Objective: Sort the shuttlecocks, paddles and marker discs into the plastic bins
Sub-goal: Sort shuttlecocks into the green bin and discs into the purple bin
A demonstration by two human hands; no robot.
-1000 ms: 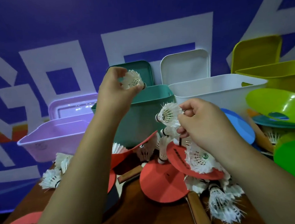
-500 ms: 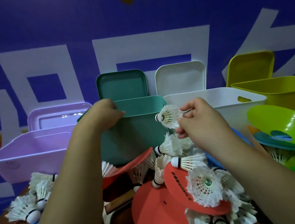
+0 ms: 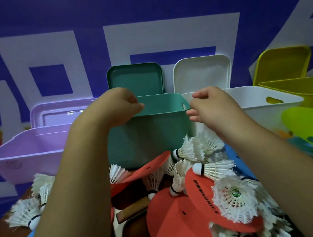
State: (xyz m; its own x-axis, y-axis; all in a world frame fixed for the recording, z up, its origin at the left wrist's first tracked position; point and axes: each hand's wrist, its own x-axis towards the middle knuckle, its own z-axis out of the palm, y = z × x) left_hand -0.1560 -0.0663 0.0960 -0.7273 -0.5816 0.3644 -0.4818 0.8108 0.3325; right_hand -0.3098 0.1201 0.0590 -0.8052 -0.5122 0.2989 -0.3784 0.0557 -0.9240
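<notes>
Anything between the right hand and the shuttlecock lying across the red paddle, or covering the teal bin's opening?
Nothing visible. The shuttlecock lies uncovered on top of the red paddle, below the empty right hand. The teal bin is open, its lid standing upright behind it.

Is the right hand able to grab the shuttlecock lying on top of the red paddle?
Probably yes. The right hand hangs over the pile with loose fingers and nothing in them that shows. The shuttlecock lies uncovered on top of the red paddle, below that hand, with nothing in between.
</notes>
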